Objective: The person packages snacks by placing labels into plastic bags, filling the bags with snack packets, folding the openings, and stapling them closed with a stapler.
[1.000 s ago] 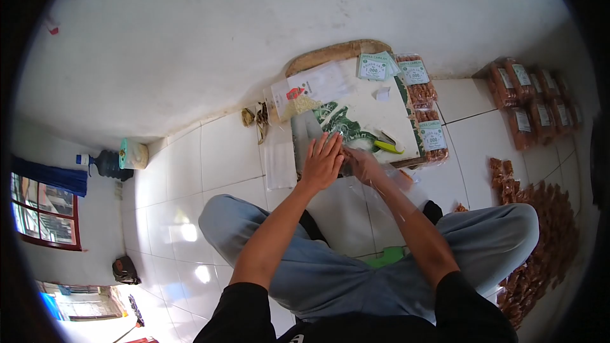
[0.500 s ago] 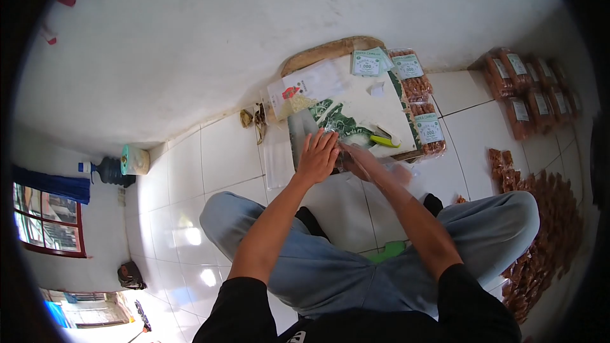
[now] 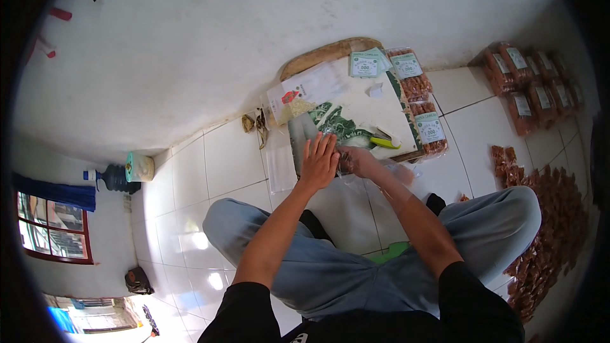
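My left hand (image 3: pixel 319 161) lies flat with fingers stretched out, pressed on clear plastic film (image 3: pixel 329 132) at the near edge of the board (image 3: pixel 356 105). Just to its right is my right hand (image 3: pixel 357 160), smeared by motion and partly seen through clear plastic. Its fingers are hard to make out, so I cannot tell what they hold. Right of the hands, a yellow-green stapler (image 3: pixel 385 141) rests on the board. Printed green labels (image 3: pixel 365 65) are stacked at the board's far side.
Labelled packets of brown snacks (image 3: pixel 429 130) lie along the board's right edge. More packed bags (image 3: pixel 524 82) are stacked by the wall. A large pile of small brown pieces (image 3: pixel 549 228) covers the floor at right. A water jug (image 3: pixel 117 178) lies at left.
My right hand has shifted slightly, staying beside the left. My left hand remains flat in the same place. The whole view has tilted a little.
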{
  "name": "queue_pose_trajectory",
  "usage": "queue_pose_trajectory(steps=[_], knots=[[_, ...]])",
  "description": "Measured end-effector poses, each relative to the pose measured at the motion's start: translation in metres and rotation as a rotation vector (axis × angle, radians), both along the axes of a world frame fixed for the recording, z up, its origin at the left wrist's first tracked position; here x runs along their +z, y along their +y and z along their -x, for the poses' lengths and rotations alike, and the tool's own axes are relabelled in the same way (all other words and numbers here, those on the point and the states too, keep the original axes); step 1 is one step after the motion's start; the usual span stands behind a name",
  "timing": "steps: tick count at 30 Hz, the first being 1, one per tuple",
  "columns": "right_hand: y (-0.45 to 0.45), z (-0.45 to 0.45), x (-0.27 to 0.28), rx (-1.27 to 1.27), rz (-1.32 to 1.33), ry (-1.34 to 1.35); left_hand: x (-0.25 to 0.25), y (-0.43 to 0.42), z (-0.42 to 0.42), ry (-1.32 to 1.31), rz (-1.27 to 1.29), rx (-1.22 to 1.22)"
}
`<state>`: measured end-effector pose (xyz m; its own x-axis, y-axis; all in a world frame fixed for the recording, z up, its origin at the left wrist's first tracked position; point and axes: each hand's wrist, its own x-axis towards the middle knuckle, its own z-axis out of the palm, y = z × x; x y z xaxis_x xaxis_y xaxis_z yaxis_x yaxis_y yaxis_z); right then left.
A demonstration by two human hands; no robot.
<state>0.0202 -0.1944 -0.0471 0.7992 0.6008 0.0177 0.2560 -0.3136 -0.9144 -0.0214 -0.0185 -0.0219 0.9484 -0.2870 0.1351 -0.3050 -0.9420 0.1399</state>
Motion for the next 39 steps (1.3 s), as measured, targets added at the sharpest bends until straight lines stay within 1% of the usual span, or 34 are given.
queue_pose_trajectory(steps=[1, 5, 6, 8, 11, 13, 14, 16, 17, 19, 20, 21, 23, 24, 26, 27, 28, 29, 30, 32, 34, 35, 36, 37, 38, 39], knots=[[0.0, 0.0, 0.006, 0.014, 0.041, 0.043, 0.0, 0.0, 0.0, 0.002, -0.002, -0.003], [0.008, 0.0, -0.001, -0.007, 0.097, 0.039, 0.005, 0.001, -0.003, -0.052, -0.096, -0.044], [0.009, 0.001, 0.0, -0.004, 0.118, 0.003, 0.007, 0.002, -0.004, -0.061, -0.128, -0.064], [0.013, 0.004, 0.002, -0.003, 0.14, -0.03, 0.012, 0.004, -0.006, -0.051, -0.108, -0.092], [0.015, 0.007, -0.005, -0.074, 0.164, -0.077, 0.012, 0.004, -0.003, -0.03, -0.061, -0.161], [0.016, 0.003, -0.021, 0.004, 0.176, -0.288, 0.009, 0.003, -0.002, -0.024, -0.032, -0.203], [0.015, 0.003, -0.026, -0.001, 0.184, -0.286, 0.008, 0.004, -0.002, -0.029, -0.023, -0.203], [0.014, 0.007, -0.025, -0.059, 0.082, -0.209, 0.006, 0.005, -0.001, -0.029, -0.005, -0.208], [0.01, 0.007, -0.026, -0.066, 0.094, -0.207, 0.005, 0.005, -0.003, -0.028, -0.006, -0.189], [-0.007, 0.014, -0.013, 0.018, 0.073, -0.193, 0.002, 0.004, -0.003, -0.016, 0.013, -0.182], [-0.027, 0.019, 0.027, 0.117, 0.058, 0.256, 0.003, 0.002, -0.005, -0.019, 0.002, -0.155], [-0.039, 0.02, 0.017, 0.099, 0.072, 0.27, 0.003, 0.002, -0.005, -0.015, -0.009, -0.129], [-0.075, 0.021, -0.009, 0.25, 0.118, -0.263, -0.001, 0.002, -0.003, -0.044, 0.012, -0.153], [-0.098, 0.014, 0.004, 0.376, 0.247, -0.143, -0.002, 0.002, -0.003, -0.058, 0.018, -0.149], [-0.143, 0.001, 0.032, 0.593, 0.231, 0.035, -0.002, 0.001, -0.006, -0.067, 0.039, -0.137], [-0.158, 0.0, 0.058, 0.52, 0.342, 0.323, -0.003, 0.001, -0.008, -0.061, 0.046, -0.147], [-0.183, -0.012, 0.059, 0.616, 0.371, 0.307, -0.003, 0.001, -0.009, -0.066, 0.047, -0.143], [-0.206, -0.009, 0.079, 0.454, 0.245, 0.671, -0.004, 0.001, -0.007, -0.067, 0.047, -0.139], [-0.231, -0.01, 0.088, 0.327, 0.274, 0.764, -0.001, 0.001, -0.006, -0.066, 0.045, -0.144], [-0.286, -0.006, 0.074, -0.006, 0.292, 0.844, -0.001, 0.0, -0.007, -0.061, 0.034, -0.149], [-0.335, 0.002, 0.017, -0.2, 0.58, 0.752, -0.005, 0.002, -0.008, -0.061, 0.014, -0.149], [-0.346, 0.015, -0.006, -0.171, 0.897, 0.621, -0.006, 0.003, -0.008, -0.056, 0.022, -0.153], [-0.375, 0.029, -0.072, 0.061, 1.098, 0.257, -0.006, 0.002, -0.009, -0.061, 0.026, -0.154], [-0.363, 0.061, -0.055, -0.086, 1.154, 0.298, -0.006, 0.002, -0.009, -0.065, 0.03, -0.156], [-0.354, 0.083, -0.062, -0.113, 1.226, 0.281, -0.005, 0.002, -0.009, -0.066, 0.023, -0.151], [-0.342, 0.104, -0.057, -0.101, 1.303, 0.185, -0.004, 0.0, -0.009, -0.062, 0.033, -0.156]])
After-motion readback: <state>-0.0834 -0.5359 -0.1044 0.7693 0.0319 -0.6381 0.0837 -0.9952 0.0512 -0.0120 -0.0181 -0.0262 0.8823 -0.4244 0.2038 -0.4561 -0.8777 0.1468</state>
